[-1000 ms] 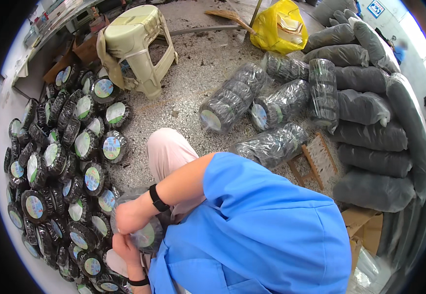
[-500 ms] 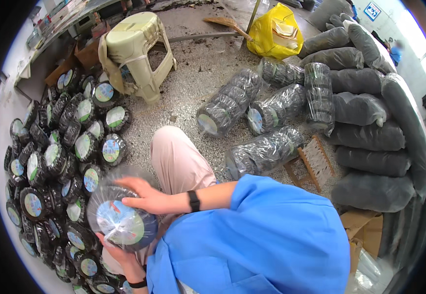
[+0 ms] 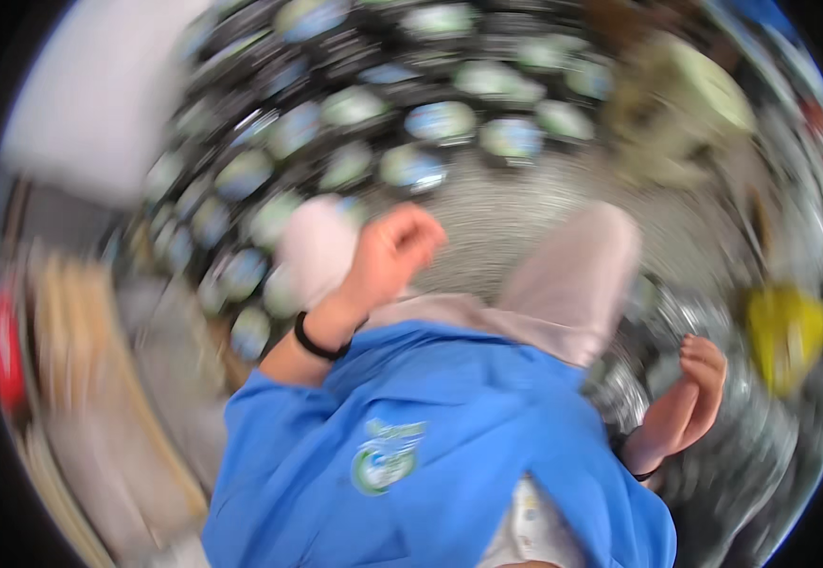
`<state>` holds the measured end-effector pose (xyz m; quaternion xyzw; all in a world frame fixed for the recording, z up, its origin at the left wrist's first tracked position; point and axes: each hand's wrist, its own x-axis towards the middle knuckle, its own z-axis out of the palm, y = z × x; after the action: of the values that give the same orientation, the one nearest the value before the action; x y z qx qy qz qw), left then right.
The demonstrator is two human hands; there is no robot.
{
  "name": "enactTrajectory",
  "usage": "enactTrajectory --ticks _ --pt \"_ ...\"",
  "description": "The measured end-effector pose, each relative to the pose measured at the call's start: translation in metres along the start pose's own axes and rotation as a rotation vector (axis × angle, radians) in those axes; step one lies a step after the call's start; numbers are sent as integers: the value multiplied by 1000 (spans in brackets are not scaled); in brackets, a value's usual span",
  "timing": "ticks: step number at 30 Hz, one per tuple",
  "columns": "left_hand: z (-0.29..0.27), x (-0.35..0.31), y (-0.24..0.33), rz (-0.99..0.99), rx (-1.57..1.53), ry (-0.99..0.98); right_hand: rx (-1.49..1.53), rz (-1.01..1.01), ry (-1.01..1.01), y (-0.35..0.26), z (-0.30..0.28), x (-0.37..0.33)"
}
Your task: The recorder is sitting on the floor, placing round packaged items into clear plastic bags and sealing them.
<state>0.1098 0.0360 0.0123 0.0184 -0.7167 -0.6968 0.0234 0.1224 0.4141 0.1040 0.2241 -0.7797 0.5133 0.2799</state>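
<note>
Motion smears much of the view. My left hand (image 3: 397, 248) hangs above my left leg with its fingers curled in, and no object shows in it. Out to my right, my right hand (image 3: 700, 379) is raised, its blurred fingers bent together; I see nothing in its grasp. Beside that hand, clear-plastic-wrapped bundles (image 3: 619, 388) lie by my right knee. Ahead spreads a heap of round, black-wrapped discs (image 3: 416, 168) with green, white and blue round labels, which reaches down past my left knee.
A cream plastic stool (image 3: 681, 109) stands at the far right. To the right is a yellow bag (image 3: 788, 331). Blurred tan boards or cardboard (image 3: 80, 331) line the left side, near a red object (image 3: 4, 350). Speckled floor (image 3: 496, 204) shows between my legs.
The view has swung left, so the disc heap now lies ahead. The clear-bagged disc has left my hands, which have moved apart, the right one out to the right.
</note>
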Motion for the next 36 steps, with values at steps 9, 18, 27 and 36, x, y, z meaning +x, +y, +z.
enactTrajectory --ticks 9,18,27,36 --pt "-91 -598 -225 -812 506 2198 226 145 -1071 79 212 90" --pt "330 -599 -370 -1885 -367 1072 77 30 -1771 24 404 63" --pt "391 -588 -332 -2013 -401 1915 248 -368 -1846 -75 486 22" --pt "445 -639 -411 -2094 -566 2000 9 -554 -2171 -153 468 -39"
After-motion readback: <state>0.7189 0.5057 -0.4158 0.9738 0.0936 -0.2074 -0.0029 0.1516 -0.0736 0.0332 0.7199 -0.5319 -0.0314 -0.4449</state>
